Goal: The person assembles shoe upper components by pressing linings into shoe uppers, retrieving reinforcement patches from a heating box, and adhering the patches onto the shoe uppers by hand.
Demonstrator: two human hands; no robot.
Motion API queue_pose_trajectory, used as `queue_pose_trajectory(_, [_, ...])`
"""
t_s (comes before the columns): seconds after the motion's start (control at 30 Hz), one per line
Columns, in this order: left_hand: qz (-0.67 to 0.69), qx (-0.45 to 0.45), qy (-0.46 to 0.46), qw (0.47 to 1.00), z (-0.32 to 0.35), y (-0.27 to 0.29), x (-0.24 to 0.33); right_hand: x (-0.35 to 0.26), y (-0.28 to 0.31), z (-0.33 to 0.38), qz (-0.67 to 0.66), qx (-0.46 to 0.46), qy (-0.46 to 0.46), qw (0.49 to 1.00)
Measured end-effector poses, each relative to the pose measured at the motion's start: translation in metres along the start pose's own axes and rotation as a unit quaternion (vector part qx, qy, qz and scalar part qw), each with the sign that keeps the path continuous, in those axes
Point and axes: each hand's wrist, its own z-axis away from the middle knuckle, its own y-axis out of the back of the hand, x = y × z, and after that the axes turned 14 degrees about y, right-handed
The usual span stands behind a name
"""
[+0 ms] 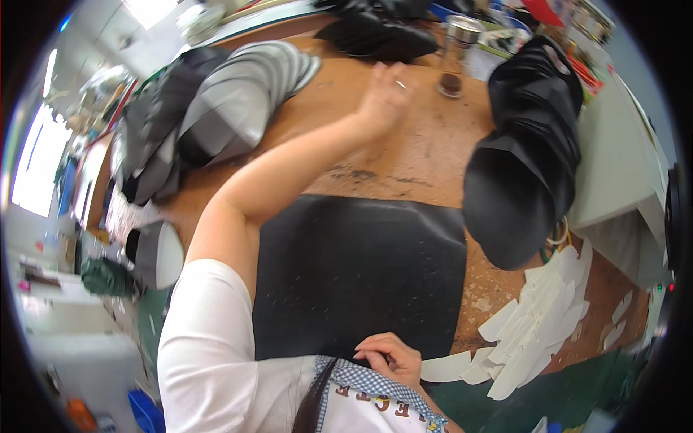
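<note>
Nearest me the right hand (390, 359) rests with curled, empty fingers on the black mat's (361, 274) front edge, while the left hand (385, 97) stretches across the counter (419, 155), pinching a thin brush-like stick beside the small dark pot (450, 84), seemingly loading glue, so lifting it back cleanly looks next

A worn brown wooden workbench (404, 155) carries a flat black rectangular mat (361, 270) at its near edge. On it also lie a fanned stack of grey and black cut pieces (216, 108), a stack of black curved pieces (527, 151), white curved strips (534, 325) and a small metal tin (462, 32).
</note>
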Motion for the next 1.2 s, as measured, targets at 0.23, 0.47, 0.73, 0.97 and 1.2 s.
queue_pose_trajectory(0.23, [0.139, -0.098, 0.027, 0.985, 0.182, 0.108, -0.001, 0.004, -0.013, -0.002, 0.134, -0.036, 0.059, 0.989])
queue_pose_trajectory(0.47, [0.076, -0.069, 0.295, 0.95, 0.312, 0.195, -0.086, 0.004, -0.026, 0.0, 0.293, -0.086, 0.148, 0.941])
queue_pose_trajectory(0.73, [-0.118, -0.066, 0.648, 0.749, 0.478, 0.275, -0.286, 0.005, -0.037, 0.006, 0.329, -0.078, 0.153, 0.929])
queue_pose_trajectory(0.97, [0.325, -0.038, 0.519, 0.79, 0.369, 0.334, -0.207, 0.0, -0.037, 0.002, 0.389, -0.041, 0.171, 0.904])
queue_pose_trajectory(1.2, [0.57, -0.178, 0.455, 0.661, 0.248, 0.292, -0.094, 0.014, -0.029, -0.001, 0.327, -0.002, 0.179, 0.928])
